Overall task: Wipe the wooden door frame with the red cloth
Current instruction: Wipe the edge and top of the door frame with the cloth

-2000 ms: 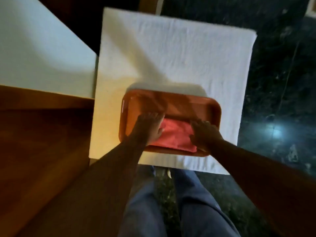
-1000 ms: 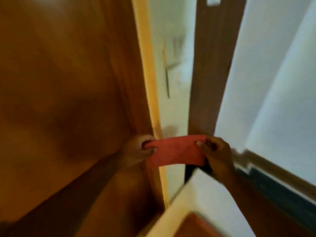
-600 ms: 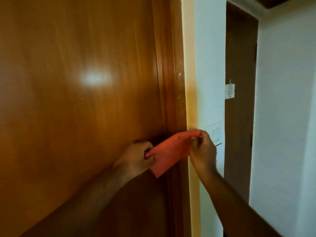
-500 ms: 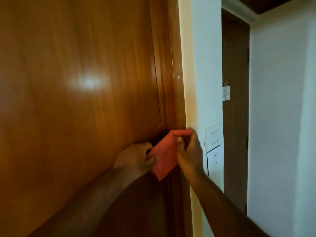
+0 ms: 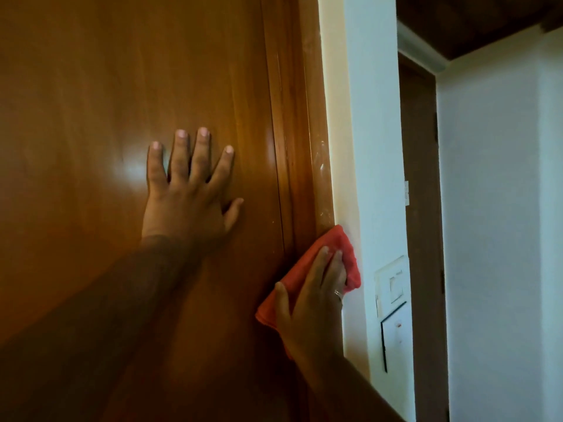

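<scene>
The wooden door frame [image 5: 300,123] runs top to bottom as a narrow moulded strip between the glossy brown door [image 5: 128,86] and the cream wall edge. My right hand [image 5: 313,296] presses the red cloth [image 5: 341,245] flat against the frame at its outer edge, fingers on top of the cloth, a ring on one finger. The cloth pokes out above and to the left of the hand. My left hand [image 5: 190,190] lies flat on the door panel, fingers spread, holding nothing, well left of the frame.
White wall [image 5: 376,147] stands right of the frame, with two switch plates [image 5: 393,309] low down. Beyond them is a dark doorway [image 5: 420,208] and another white wall [image 5: 499,208].
My left hand let go of the cloth and moved up onto the door panel, flat and spread. My right hand now holds the cloth alone, pressed on the frame's edge.
</scene>
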Demonstrator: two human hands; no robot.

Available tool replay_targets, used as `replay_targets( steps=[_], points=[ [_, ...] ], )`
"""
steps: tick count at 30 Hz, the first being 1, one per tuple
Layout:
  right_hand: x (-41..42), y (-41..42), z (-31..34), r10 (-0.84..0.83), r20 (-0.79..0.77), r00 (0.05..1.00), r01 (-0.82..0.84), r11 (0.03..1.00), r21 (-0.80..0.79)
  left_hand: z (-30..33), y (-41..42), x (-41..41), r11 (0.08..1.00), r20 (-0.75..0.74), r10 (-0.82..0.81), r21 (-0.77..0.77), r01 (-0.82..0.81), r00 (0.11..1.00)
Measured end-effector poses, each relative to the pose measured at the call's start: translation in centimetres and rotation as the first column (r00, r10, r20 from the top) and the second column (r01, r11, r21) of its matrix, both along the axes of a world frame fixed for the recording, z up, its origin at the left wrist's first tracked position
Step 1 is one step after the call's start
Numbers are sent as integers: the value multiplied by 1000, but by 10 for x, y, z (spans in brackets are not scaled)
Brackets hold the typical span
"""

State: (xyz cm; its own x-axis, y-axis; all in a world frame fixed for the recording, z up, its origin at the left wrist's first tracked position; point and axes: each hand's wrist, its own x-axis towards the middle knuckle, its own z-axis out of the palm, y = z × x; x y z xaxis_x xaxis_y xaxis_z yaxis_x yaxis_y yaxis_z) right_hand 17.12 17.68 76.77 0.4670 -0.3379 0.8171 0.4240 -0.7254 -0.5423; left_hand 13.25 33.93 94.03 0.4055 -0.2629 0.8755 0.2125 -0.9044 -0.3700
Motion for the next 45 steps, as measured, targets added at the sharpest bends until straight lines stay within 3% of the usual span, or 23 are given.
replay_targets(
  steps=[3, 6, 10, 13, 20, 22, 24, 26, 30, 33, 35, 39, 42, 45],
  points=[
    [10, -8, 42, 30, 132, 991, -14, 992, -126, -4, 2, 2, 999, 53, 23, 22, -24, 998],
    [28, -23, 152, 13, 323, 946, 68, 969, -237, -3, 4, 4, 998, 65, 42, 34, -44, 997],
    [40, -29, 257, -24, 310, 950, 110, 958, -263, -4, 2, 6, 999, 84, 42, 25, -44, 996],
    [38, -36, 234, 51, 342, 938, 71, 940, -333, -3, 2, 4, 998, 81, 49, 33, -52, 996],
    [11, -49, -12, 108, 191, 976, -11, 894, -447, -2, -1, -1, 996, 34, 80, 26, -81, 996],
    [5, -56, -39, 165, 154, 974, -84, 898, -432, -2, -3, -3, 996, 35, 82, 17, -83, 996],
    [5, -53, -22, 229, 122, 966, -182, 932, -314, -3, -4, -3, 996, 32, 87, 15, -88, 996],
    [7, -43, 25, 210, 150, 966, -165, 949, -268, -3, -4, -2, 996, 31, 84, 17, -85, 996],
    [19, -25, 191, 90, 280, 956, -42, 984, -173, -4, -1, 2, 996, 67, 78, 28, -80, 995],
    [25, -22, 300, 33, 262, 965, 15, 983, -181, -6, -1, 4, 997, 70, 73, 34, -76, 995],
    [26, -23, 335, 16, 241, 970, 39, 974, -222, -6, -1, 3, 996, 59, 81, 34, -83, 995],
    [23, -33, 316, 33, 282, 959, 52, 956, -287, -4, -5, -4, 996, 9, 91, 23, -92, 996],
    [19, -45, 254, 99, 262, 960, -4, 941, -340, 6, -6, -13, 998, -19, 66, -6, -66, 998],
    [14, -56, 198, 150, 218, 964, -45, 904, -425, 45, -1, -26, 1000, 48, -6, -13, 7, 999]
  ],
)
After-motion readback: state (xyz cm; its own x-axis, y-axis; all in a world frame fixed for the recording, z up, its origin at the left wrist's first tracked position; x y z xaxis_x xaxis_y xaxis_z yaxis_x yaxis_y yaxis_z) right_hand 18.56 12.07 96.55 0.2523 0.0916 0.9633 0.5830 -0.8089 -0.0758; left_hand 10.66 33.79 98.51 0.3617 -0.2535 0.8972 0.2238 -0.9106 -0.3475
